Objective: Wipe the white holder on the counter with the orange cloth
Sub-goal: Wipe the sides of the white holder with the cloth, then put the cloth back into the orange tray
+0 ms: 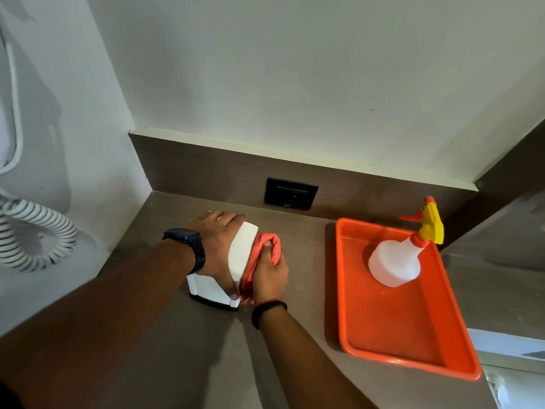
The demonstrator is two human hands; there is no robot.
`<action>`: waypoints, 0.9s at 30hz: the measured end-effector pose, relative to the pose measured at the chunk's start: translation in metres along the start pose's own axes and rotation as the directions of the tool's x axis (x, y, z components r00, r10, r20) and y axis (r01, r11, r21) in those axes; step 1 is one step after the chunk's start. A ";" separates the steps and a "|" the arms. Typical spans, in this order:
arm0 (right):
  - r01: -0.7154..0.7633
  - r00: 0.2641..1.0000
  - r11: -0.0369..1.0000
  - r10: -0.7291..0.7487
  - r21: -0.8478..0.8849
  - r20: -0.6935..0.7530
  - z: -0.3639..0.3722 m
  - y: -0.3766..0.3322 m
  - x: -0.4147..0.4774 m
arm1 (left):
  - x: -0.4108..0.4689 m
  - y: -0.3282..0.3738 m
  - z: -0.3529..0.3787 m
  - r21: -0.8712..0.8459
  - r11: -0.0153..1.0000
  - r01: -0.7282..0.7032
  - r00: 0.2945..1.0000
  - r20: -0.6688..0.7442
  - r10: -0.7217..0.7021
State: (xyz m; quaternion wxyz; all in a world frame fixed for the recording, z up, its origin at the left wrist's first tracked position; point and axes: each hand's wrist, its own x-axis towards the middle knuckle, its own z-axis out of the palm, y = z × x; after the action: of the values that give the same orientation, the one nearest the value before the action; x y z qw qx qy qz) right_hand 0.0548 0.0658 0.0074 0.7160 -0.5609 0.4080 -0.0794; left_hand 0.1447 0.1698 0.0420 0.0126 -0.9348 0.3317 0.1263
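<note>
Fingers [269, 248] of the right hand [269, 276] bunch the cloth [265, 246] against the holder [241, 252]; left hand [218, 243] clasps it, frame centre.

My two arms are bare, with no sleeve to see up to the edge of the picture. On my left wrist I wear a dark watch [188, 246] with a thick, ridged strap. On my right wrist there is a thin black band [267, 311] with a fine red thread beside it.

Both arms extended; left hand [216, 246] spread, right hand [269, 274] curled closed.
</note>
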 end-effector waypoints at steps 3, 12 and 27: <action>-0.171 0.985 0.934 0.163 0.314 0.052 -0.013 -0.004 -0.001 | -0.002 0.002 -0.004 -0.002 1.000 0.000 1.000 0.021 0.000; 0.168 0.976 0.948 -0.121 0.269 -0.183 -0.133 -0.066 0.025 | -0.003 0.034 -0.022 -0.089 0.996 0.002 1.000 0.010 -0.001; 0.208 0.960 0.122 -0.217 -0.970 0.179 -0.219 -0.004 0.075 | 0.060 0.203 0.066 -0.118 0.943 -0.312 0.949 0.003 0.315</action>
State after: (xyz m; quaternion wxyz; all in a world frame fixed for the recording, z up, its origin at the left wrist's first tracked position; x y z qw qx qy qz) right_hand -0.0421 -0.1409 -0.0345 0.1606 -0.9411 0.2798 0.1009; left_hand 0.0476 -0.0185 -0.0240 -0.0582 -0.8678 0.4682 0.1560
